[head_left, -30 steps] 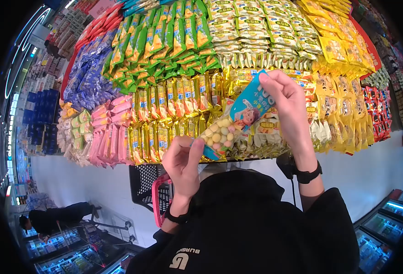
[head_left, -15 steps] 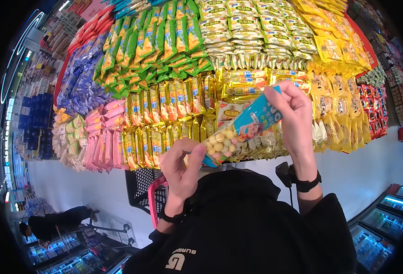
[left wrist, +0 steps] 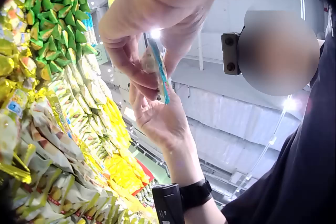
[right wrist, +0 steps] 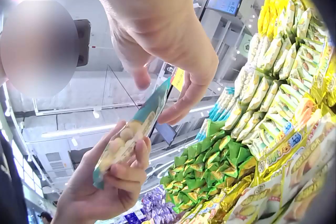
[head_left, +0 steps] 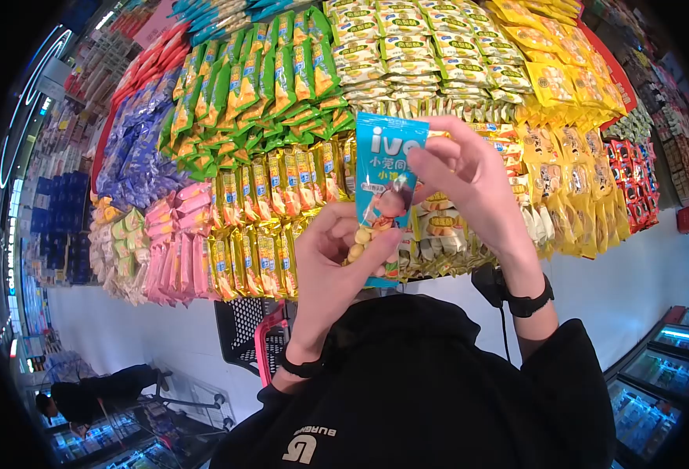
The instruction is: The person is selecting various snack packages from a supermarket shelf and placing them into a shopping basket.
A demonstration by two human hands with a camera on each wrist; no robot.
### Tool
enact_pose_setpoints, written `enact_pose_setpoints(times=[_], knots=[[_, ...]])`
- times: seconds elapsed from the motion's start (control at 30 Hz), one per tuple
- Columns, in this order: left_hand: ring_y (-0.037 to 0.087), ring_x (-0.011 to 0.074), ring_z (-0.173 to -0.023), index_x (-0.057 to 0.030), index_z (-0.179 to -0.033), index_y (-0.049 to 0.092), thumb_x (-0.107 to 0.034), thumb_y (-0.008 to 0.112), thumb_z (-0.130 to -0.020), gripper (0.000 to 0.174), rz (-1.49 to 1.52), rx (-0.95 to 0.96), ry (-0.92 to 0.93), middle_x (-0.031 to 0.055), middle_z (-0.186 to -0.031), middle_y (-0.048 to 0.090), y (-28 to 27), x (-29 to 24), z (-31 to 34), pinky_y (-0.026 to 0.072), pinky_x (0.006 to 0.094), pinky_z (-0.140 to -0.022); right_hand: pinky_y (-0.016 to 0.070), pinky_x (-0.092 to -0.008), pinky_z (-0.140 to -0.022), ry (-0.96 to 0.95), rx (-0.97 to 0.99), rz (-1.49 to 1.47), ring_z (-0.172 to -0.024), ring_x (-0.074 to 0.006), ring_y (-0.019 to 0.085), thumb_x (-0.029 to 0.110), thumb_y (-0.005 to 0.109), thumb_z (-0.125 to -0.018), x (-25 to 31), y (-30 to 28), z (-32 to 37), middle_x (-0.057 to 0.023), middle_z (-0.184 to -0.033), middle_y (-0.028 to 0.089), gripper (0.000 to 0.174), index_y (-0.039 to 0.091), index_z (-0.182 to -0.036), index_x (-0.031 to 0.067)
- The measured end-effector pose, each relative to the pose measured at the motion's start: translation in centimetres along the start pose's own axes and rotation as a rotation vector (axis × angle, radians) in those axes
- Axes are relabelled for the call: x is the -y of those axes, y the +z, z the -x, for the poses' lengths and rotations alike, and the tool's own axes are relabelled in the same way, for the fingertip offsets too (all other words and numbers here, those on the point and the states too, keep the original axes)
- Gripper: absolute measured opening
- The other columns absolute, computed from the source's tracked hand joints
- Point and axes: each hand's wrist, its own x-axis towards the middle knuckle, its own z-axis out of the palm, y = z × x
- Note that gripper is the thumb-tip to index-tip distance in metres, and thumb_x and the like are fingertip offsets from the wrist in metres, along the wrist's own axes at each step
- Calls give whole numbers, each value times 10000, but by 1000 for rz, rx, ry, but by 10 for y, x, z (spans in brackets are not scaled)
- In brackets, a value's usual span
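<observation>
Pinching the packet [head_left: 383,187] near its lower end, the person's left hand [head_left: 332,258] has the thumb across the front and curled fingers at the side and back. From that pinch the packet's long axis runs up, lengthwise, to its blue printed end, with the sweets [right wrist: 119,142] down by the left fingers. The right hand [head_left: 473,184] is the nearer to the blue end: its thumb and fingers are spread around that edge, the thumb apart from it; whether a finger touches, one cannot tell.
</observation>
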Motion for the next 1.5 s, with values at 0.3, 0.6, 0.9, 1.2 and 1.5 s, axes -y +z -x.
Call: enact_pose_setpoints(times=[0.3,0.6,0.9,1.2,1.5], knots=[[679,95,-717,3,-1002,576,-87,645,-953,124,130,-52,-89,54,-841,687,9,-2,-5,551,211,-575,519,-239,-708,15,101,57,-846,-97,681,128,729,-887,-5,3,5,-77,-939,722,275,644,-1093,-33],[688,112,-743,17,-1002,601,-72,636,-953,108,166,-48,-38,81,-870,696,3,2,-11,568,231,-602,510,-242,-734,-119,134,77,-820,-92,649,112,758,-858,-18,2,6,-56,-902,697,411,568,-1182,-57],[704,157,-836,50,-1172,595,-64,619,-957,245,197,25,-1,113,-991,703,1,0,-12,597,277,-713,522,-231,-716,-113,93,30,-810,-80,652,54,758,-849,-16,2,5,-45,-921,707,406,581,-1211,4],[701,163,-874,59,-1160,619,-51,617,-953,234,174,16,61,120,-1023,703,-3,2,-9,590,293,-775,533,-242,-729,-164,99,46,-832,-89,653,37,755,-852,-24,3,6,-67,-942,702,431,552,-1231,3],[677,110,-891,57,-1173,620,-27,648,-927,262,140,-18,61,96,-1006,712,-8,4,-7,546,235,-793,527,-228,-704,-134,88,16,-832,-85,646,25,716,-884,-21,8,7,-78,-946,701,393,544,-1237,3]])
